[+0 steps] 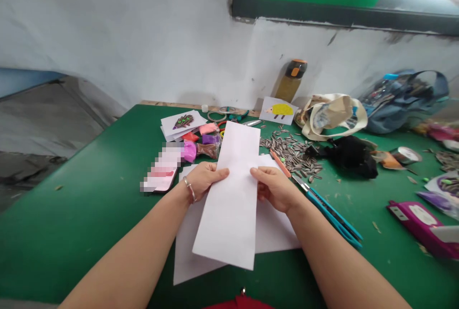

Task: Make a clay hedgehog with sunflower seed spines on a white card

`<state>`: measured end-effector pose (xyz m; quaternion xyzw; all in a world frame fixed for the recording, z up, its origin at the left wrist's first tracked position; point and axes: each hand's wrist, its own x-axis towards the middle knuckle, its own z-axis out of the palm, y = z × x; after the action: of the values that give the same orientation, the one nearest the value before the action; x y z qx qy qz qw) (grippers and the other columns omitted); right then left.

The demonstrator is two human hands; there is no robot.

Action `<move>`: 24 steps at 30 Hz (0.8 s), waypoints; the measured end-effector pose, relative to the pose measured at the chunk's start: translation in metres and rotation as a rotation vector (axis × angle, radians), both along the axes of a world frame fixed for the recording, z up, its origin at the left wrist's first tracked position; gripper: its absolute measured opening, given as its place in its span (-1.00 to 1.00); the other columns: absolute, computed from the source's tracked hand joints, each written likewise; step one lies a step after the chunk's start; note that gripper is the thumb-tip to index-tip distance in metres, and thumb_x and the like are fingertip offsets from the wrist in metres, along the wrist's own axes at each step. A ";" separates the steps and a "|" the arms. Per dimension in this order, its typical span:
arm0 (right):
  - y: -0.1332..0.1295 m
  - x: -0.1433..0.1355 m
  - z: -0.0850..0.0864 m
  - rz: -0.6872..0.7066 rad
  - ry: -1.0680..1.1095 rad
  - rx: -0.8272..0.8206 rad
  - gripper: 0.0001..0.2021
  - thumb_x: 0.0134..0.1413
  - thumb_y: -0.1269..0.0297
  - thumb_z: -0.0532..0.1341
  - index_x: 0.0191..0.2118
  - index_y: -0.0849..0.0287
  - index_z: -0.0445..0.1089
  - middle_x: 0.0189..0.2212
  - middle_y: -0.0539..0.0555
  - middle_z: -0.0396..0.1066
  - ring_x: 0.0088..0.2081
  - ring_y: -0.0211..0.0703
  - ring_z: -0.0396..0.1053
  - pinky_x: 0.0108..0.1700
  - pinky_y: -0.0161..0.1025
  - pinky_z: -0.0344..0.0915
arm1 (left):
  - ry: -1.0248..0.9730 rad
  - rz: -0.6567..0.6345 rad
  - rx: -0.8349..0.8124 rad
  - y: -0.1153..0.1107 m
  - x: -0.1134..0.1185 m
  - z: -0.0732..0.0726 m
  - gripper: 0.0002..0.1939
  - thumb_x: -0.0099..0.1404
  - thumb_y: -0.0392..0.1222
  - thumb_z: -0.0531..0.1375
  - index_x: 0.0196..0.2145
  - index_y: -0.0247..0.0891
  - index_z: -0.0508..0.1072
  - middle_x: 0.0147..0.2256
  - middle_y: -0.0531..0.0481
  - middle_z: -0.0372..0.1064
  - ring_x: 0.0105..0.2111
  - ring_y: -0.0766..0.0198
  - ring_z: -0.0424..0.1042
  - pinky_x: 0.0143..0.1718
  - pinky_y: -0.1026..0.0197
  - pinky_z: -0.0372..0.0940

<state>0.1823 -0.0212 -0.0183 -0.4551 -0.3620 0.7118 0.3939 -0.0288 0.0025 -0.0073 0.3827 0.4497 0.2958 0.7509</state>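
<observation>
A long narrow strip of white paper [233, 204] is held up between both hands, over more white sheets [279, 227] lying on the green table. My left hand [206, 179] grips its left edge, thumb on top and fingers behind. On the right edge, my right hand [270, 185] pinches the paper the same way. Close to my right hand lie an orange stick-like tool [280, 163] and teal-handled pliers or scissors [332, 213]. Beside my left hand are a phone [163, 170] with a blurred screen and small packets of coloured clay [190, 150].
Sunflower seeds [294, 151] are heaped behind my right hand. Near the wall stand a bottle [290, 82], a yellow hedgehog picture [278, 110], a cream bag [332, 115] and a blue bag [405, 101]. A magenta case [423, 227] lies at the right. Seed-decorated cards [182, 122] sit back left.
</observation>
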 end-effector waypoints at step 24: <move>0.004 0.006 -0.007 -0.035 0.227 0.055 -0.77 -0.10 0.25 0.34 -0.22 0.10 0.51 -0.50 -0.03 0.44 -0.49 -0.27 0.32 -0.36 -0.27 0.26 | -0.034 0.001 -0.068 0.002 -0.005 0.004 -0.66 -0.04 -0.18 0.41 -0.30 -0.39 0.52 -0.36 -0.17 0.52 -0.39 0.15 0.52 -0.35 0.17 0.41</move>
<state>0.1881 -0.0171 -0.0255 -0.3668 -0.3265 0.7415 0.4572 -0.0335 0.0043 -0.0036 0.3513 0.4468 0.2873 0.7710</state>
